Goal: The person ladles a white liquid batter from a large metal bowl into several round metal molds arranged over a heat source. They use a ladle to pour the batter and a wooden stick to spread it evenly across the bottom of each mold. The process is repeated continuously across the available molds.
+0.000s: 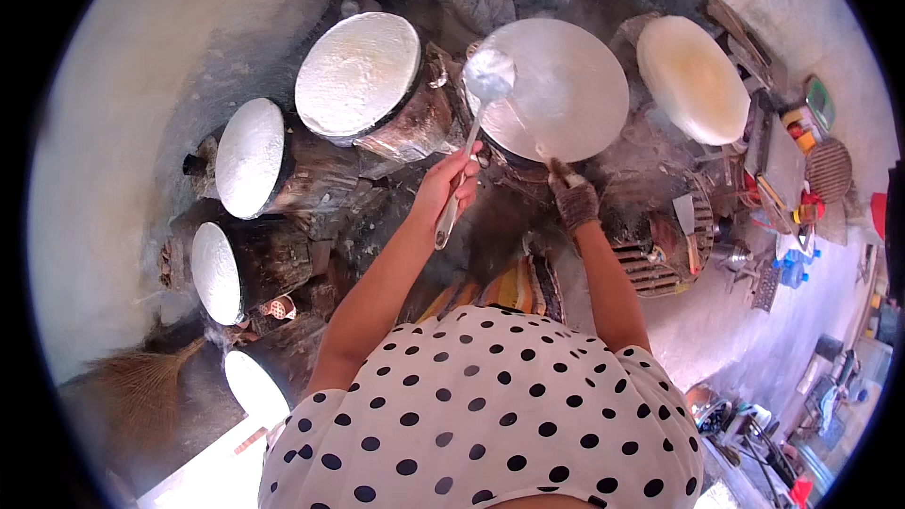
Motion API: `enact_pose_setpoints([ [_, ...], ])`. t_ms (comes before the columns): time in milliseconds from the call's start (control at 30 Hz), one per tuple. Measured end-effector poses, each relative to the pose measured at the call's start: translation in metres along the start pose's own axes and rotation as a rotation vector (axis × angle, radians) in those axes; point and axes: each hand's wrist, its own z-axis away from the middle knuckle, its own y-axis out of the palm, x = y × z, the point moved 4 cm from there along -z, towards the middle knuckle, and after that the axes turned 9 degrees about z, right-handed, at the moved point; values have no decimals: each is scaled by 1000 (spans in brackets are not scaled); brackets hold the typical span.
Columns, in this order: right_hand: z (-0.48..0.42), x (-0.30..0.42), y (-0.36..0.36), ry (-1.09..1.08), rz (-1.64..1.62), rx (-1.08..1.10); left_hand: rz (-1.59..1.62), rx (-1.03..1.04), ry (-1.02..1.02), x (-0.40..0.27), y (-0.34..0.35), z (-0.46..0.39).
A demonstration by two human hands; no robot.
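Observation:
My left hand (447, 187) grips the handle of a metal ladle (490, 75), its bowl over the left part of a large round griddle (565, 85). The bowl looks coated with something pale. The griddle's top is smooth and greyish. At its near rim is my right hand (575, 199), in a dark, worn glove with the fingertips bent together. A thin pale line runs from those fingertips across the griddle; whether it is a held tool is unclear. To the right lies a thin round pile of flatbread (693, 81), pale with a yellowish middle.
White-topped round griddles (358, 75) (249, 158) (216, 273) curve along the left wall. A scraper (686, 226) lies on a slatted round stand (654, 261) at right. A straw broom (145, 385) is at lower left, and blue bottles (793, 274) stand at far right.

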Motion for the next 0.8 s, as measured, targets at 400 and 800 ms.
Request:
enact_pose_setpoints([
  [400,-47,-45,26,411,-27,-388,436,-213,-146,-10,-174,200],
  [800,-97,157,101,-87,18,-258,-109,-543,440,-89,-241,282],
])
